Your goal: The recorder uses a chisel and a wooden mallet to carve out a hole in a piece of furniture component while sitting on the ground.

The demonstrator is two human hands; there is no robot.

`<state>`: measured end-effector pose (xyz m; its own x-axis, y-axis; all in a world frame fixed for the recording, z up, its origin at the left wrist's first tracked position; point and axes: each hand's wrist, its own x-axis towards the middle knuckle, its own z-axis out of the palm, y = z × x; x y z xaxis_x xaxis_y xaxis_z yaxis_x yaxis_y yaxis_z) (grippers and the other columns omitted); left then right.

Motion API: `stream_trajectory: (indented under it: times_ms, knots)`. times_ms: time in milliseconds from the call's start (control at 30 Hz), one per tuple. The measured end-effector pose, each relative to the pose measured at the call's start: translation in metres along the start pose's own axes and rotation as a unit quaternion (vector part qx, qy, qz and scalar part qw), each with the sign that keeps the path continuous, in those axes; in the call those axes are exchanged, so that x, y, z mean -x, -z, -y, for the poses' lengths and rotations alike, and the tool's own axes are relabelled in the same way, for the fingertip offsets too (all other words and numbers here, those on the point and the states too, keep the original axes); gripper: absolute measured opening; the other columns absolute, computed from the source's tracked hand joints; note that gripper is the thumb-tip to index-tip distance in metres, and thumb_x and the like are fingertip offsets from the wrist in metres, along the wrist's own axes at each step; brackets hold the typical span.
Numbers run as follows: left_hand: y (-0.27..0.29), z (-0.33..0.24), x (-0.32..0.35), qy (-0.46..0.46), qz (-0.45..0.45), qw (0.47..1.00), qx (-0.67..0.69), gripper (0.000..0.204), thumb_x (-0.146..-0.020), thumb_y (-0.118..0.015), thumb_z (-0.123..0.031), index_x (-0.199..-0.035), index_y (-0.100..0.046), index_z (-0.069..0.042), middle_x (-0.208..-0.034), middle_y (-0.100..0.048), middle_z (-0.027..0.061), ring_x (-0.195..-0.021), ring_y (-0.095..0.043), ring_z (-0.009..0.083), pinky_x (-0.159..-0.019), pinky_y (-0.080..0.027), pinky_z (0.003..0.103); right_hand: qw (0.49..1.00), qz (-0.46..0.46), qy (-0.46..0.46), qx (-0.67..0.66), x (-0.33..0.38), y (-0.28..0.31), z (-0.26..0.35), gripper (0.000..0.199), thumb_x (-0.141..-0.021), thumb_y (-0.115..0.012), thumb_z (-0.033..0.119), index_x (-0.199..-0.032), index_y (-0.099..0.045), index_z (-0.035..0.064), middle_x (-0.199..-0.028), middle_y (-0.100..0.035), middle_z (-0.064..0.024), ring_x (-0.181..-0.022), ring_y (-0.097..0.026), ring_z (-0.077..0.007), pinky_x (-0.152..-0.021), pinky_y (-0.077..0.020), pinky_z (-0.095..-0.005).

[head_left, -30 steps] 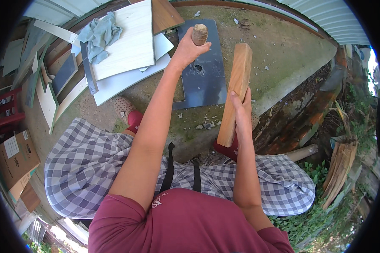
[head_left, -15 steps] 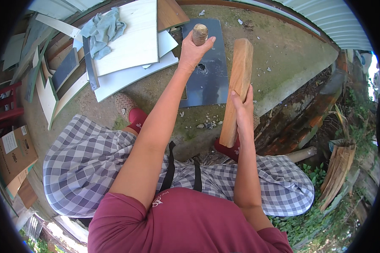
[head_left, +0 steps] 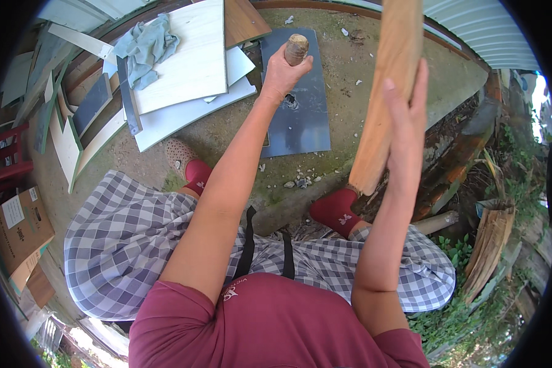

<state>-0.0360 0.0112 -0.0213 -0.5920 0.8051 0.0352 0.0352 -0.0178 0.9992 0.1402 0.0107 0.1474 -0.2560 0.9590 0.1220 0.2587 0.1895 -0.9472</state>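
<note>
My left hand is wrapped round an upright round wooden handle. The handle's lower end is hidden by my hand, so what it belongs to cannot be seen. Under it lies a dark grey board on the ground, with a ragged pale hole close to my wrist. On the right, my right hand grips a long thick wooden block from its right side. The block is raised and tilted, its top cut off by the picture's edge and slightly blurred. Its lower end is in front of my right foot.
White and grey panels are stacked at the far left, a crumpled blue-grey cloth on top. A cardboard box and a red plastic chair stand at the left. A split log and plants are at the right.
My right hand has swung the wooden block up and to the right, nearer the camera. My left hand has stayed almost in place with the handle.
</note>
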Motion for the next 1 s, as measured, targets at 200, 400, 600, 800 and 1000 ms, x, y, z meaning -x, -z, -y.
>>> stream_trajectory:
  times_ms: [200, 400, 600, 800, 1000]
  knots:
    - [-0.001, -0.001, 0.001, -0.011, 0.008, 1.0, -0.006, 0.035, -0.072, -0.072, -0.023, -0.095, -0.06, 0.0, -0.082, -0.063, 0.0078, -0.075, -0.056, 0.0135, -0.074, -0.048, 0.03, 0.983, 0.021, 0.171, 0.061, -0.037, 0.001, 0.057, 0.078, -0.081, -0.063, 0.035, -0.144, -0.028, 0.0043, -0.133, -0.047, -0.0196, -0.12, -0.049, -0.0276, -0.099, -0.0374, -0.0345]
    - [-0.011, 0.003, -0.006, -0.049, 0.003, 0.998, 0.044, 0.034, -0.073, -0.071, -0.022, -0.096, -0.06, 0.0, -0.083, -0.063, 0.0089, -0.076, -0.056, 0.0135, -0.074, -0.048, 0.03, 0.932, 0.247, -0.005, 0.267, -0.023, -0.02, 0.003, 0.078, -0.077, -0.063, 0.036, -0.146, -0.029, 0.0185, -0.129, -0.052, -0.0237, -0.119, -0.051, -0.0379, -0.098, -0.04, -0.04]
    - [0.002, -0.005, 0.005, -0.013, 0.032, 0.999, -0.015, 0.029, -0.073, -0.071, -0.021, -0.09, -0.058, 0.0, -0.078, -0.06, 0.005, -0.072, -0.052, 0.0117, -0.07, -0.047, 0.028, 0.954, 0.25, 0.078, 0.145, -0.049, 0.003, 0.101, 0.077, -0.078, -0.06, 0.036, -0.145, -0.03, 0.0158, -0.122, -0.057, -0.0236, -0.11, -0.057, -0.0375, -0.092, -0.0445, -0.0395]
    - [-0.006, 0.009, -0.001, -0.028, 0.032, 0.997, 0.067, 0.029, -0.073, -0.071, -0.02, -0.09, -0.058, 0.0, -0.077, -0.059, 0.0039, -0.071, -0.051, 0.0103, -0.069, -0.047, 0.028, 0.949, 0.169, 0.136, 0.229, -0.024, -0.023, 0.007, 0.076, -0.078, -0.059, 0.037, -0.145, -0.029, 0.0156, -0.121, -0.057, -0.0236, -0.11, -0.057, -0.0374, -0.093, -0.0445, -0.0406]
    - [0.002, -0.001, 0.009, -0.007, 0.032, 0.999, -0.014, 0.03, -0.073, -0.072, -0.019, -0.091, -0.058, 0.0, -0.078, -0.058, 0.0023, -0.071, -0.05, 0.0103, -0.069, -0.047, 0.028, 0.948, 0.229, 0.105, 0.195, -0.041, -0.006, 0.052, 0.076, -0.079, -0.058, 0.038, -0.146, -0.026, 0.0245, -0.116, -0.06, -0.0229, -0.106, -0.058, -0.0402, -0.091, -0.0449, -0.044]
